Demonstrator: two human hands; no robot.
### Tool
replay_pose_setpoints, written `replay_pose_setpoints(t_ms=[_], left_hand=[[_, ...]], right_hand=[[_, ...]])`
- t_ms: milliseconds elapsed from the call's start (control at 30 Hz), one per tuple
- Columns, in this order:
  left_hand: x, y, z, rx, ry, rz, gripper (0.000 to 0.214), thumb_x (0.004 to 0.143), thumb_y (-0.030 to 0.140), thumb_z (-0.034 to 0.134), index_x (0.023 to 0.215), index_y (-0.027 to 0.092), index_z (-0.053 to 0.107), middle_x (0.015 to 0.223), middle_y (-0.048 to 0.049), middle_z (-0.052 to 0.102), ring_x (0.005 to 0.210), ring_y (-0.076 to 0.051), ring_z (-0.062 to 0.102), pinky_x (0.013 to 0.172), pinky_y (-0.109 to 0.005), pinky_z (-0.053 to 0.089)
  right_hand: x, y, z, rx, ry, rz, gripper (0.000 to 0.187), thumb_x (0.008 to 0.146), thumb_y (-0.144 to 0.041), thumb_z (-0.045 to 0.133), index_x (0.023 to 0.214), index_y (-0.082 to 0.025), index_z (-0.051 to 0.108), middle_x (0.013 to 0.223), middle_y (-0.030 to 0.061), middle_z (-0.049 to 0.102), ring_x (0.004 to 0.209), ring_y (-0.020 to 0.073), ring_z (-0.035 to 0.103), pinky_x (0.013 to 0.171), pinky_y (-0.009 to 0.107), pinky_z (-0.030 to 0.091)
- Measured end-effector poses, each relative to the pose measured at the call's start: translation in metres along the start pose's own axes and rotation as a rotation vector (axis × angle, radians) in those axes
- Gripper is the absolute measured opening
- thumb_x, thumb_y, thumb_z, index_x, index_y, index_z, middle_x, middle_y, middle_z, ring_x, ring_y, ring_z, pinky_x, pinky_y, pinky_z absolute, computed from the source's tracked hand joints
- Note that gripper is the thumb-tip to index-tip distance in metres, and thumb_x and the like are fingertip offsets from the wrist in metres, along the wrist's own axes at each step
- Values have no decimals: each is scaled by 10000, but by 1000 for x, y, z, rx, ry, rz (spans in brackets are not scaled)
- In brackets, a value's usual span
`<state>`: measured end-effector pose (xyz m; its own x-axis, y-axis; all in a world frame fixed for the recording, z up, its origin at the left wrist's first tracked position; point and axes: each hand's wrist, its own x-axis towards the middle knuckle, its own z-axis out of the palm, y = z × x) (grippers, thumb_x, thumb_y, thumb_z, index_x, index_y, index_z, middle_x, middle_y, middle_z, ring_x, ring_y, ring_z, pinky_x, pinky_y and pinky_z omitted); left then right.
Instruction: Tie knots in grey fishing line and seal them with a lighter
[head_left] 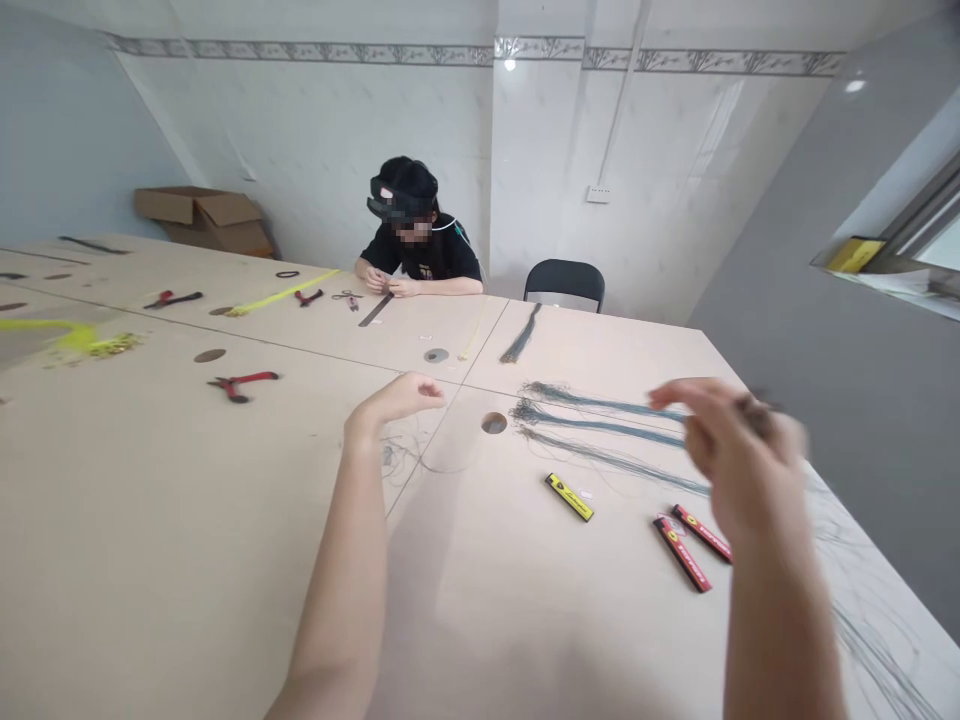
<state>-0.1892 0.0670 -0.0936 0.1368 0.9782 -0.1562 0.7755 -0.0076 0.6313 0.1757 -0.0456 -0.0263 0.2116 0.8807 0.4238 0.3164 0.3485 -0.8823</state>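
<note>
My left hand (401, 398) is raised above the table with its fingers bent and pressed together; whatever it pinches, if anything, is too fine to see. My right hand (739, 450) is raised at the right, fingers curled, with a blurred dark brown thing (756, 416) among them that I cannot identify. Between the hands lie three bundles of thin blue-grey strands (611, 427) with tangled left ends, their right ends partly behind my right hand. Loose fine strands (405, 455) lie near my left wrist.
A yellow box cutter-like case (569, 497) and two red ones (682, 553) lie nearby. Red-handled pliers (244, 385) rest at left. A cable hole (494, 423) opens in the table. Across sits a person (420, 240) in a headset, beside a black chair (564, 282).
</note>
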Motion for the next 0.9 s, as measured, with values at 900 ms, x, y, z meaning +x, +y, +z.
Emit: replay_pose_setpoints(t_ms=[900], left_hand=[[-12, 14, -6, -129, -157, -27, 129, 636, 305, 635, 660, 185, 676, 698, 6, 617, 690, -150, 518, 638, -267, 366]], right_hand=[[-22, 88, 233, 168, -458, 299, 164, 720, -327, 687, 836, -215, 718, 894, 35, 720, 905, 219, 644, 872, 353, 455]])
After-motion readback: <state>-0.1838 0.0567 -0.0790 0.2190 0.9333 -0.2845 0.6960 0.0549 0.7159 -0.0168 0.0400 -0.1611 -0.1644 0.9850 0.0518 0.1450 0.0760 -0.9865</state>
